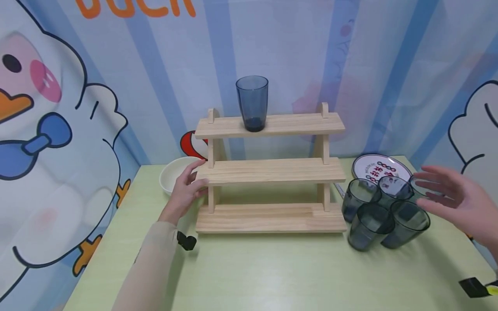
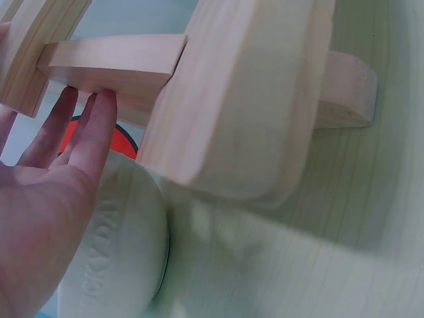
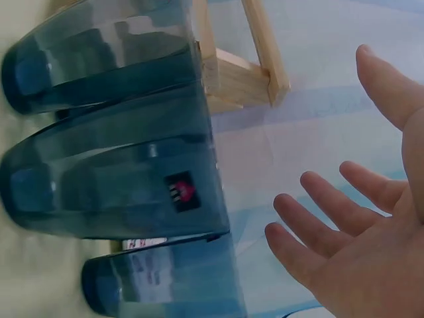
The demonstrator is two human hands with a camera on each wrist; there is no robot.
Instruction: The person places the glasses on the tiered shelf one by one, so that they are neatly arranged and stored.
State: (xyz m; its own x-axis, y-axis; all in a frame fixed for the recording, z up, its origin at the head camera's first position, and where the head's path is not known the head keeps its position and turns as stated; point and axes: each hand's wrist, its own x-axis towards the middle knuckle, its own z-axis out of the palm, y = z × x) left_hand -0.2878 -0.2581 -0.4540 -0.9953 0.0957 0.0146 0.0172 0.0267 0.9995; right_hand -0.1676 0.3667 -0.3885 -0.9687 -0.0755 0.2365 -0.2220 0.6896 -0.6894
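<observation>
A three-tier wooden display rack [image 1: 268, 170] stands on the table. My left hand [image 1: 183, 190] holds the left end of its middle shelf; in the left wrist view, fingertips [image 2: 106, 103] touch the side upright. One blue-tinted tumbler [image 1: 253, 106] is upright on the top shelf. Several more dark tinted tumblers [image 1: 371, 222] are grouped upright by the rack's right end. Beside them is my right hand [image 1: 459, 198], its fingers spread and holding nothing. In the right wrist view, its fingers [image 3: 318, 222] are apart from the nearby tumblers [image 3: 119, 179].
Behind the tumblers, a round white plate [image 1: 379, 166] with red print leans or lies at the back right. A white bowl [image 1: 171, 175] sits behind my left hand. The pale green table [image 1: 272, 272] meets a cartoon-printed backdrop [image 1: 171, 65] at the back.
</observation>
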